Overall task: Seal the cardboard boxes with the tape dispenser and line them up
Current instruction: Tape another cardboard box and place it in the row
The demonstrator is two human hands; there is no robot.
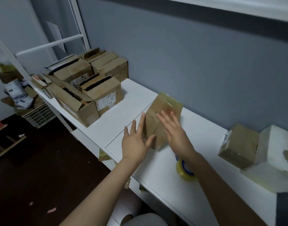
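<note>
A small brown cardboard box (pixel 162 110) wrapped in clear tape stands on the white table (pixel 136 105), blurred. My left hand (pixel 136 141) lies flat against its left side with straight fingers. My right hand (pixel 174 129) lies flat over its top and right side, fingers spread. A yellowish tape roll with a blue core (pixel 184 168) sits on the table just under my right wrist. Two sealed boxes stand at the right: a brown one (pixel 239 145) and a white one (pixel 277 145).
A pile of open cardboard boxes (pixel 87 85) fills the table's left end against the grey wall. A white metal frame (pixel 48 44) rises behind it. Beyond the left edge sit a plastic crate (pixel 40 115) and more packages. Tape scraps hang from the table's front edge.
</note>
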